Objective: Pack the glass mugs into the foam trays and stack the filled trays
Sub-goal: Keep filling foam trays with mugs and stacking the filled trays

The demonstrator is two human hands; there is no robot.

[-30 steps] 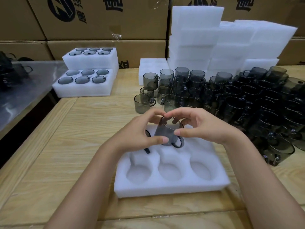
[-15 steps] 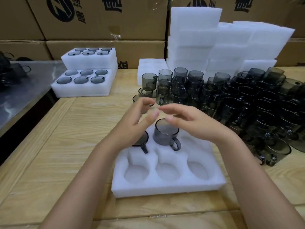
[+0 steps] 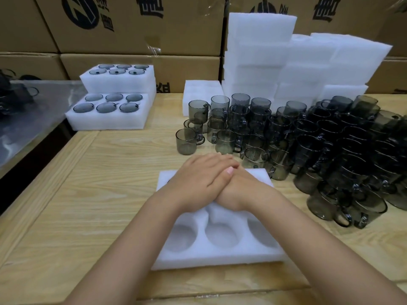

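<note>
A white foam tray is laid flat on the wooden table, its long axis running left to right across the view. Three round pockets of its near row are seen empty. Both hands are laid flat over the far row: the left hand is spread palm down, fingers extended, and is crossed over the right hand, which lies beneath it. Nothing is gripped by either hand; what lies under the palms is hidden.

Beyond the tray and to the right, a crowd of loose smoky glass mugs is stood upright on the table, some stacked on one another, handles turned various ways. At the far left, two filled trays are stacked, the upper one set back, each showing six mug rims. Behind the mugs, empty foam trays are piled high against cardboard boxes.
</note>
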